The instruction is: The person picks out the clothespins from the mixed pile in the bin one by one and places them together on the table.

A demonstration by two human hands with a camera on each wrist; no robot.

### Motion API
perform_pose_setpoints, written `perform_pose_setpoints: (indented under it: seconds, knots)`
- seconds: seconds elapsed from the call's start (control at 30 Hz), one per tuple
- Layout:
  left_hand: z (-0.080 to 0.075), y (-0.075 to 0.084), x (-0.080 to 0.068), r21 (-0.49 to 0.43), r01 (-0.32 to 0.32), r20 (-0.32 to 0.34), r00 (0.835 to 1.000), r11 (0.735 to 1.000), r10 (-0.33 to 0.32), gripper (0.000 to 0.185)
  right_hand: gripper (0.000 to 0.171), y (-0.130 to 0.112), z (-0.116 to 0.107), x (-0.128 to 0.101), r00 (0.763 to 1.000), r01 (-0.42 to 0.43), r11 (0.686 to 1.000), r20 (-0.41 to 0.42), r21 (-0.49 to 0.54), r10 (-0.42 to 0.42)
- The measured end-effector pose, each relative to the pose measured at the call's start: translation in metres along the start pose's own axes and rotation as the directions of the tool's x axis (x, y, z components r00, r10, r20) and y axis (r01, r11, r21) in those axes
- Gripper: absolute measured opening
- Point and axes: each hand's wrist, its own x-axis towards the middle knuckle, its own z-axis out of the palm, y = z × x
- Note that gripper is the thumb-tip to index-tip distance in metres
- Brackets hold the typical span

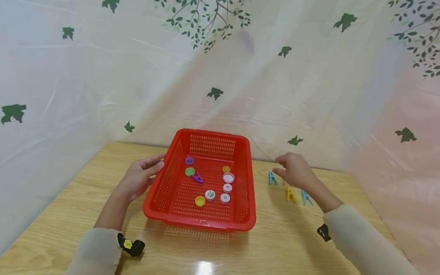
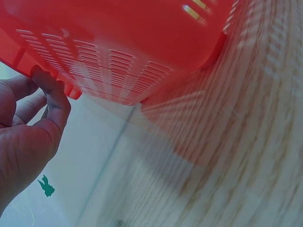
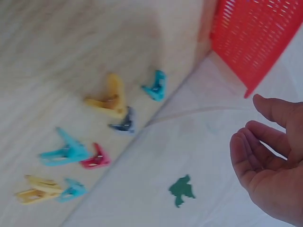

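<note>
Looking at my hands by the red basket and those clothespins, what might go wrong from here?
1. The left hand only touches the red basket on its side wall, so a push may slide it across the glossy table.
2. The clothespins lie close together near the table's back edge; the right hand, empty above them, may knock one against the curtain.
3. The bottle caps lie loose in the basket and may scatter if it tips.
</note>
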Motion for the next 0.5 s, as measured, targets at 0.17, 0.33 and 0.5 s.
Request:
perform_pose_setpoints:
  seconds: [0.17, 0.33, 0.5]
  knots:
    - [0.000, 0.000, 0.000, -0.002, 0.007, -0.008, 1.000, 1.000, -0.007, 0.055, 0.034, -0.016, -0.010, 0.018, 1.000, 0.004, 1.000, 0.005, 0.028, -0.004]
    - [-0.001, 0.000, 0.000, -0.005, 0.015, -0.008, 1.000, 1.000, -0.015, 0.055, 0.035, -0.036, -0.016, 0.033, 1.000, 0.023, 0.999, 0.018, 0.034, -0.023]
    - [-0.001, 0.000, 0.000, 0.004, 0.016, -0.005, 1.000, 1.000, -0.016, 0.056, 0.034, -0.057, -0.018, 0.047, 1.000, 0.018, 0.999, 0.012, 0.028, -0.018]
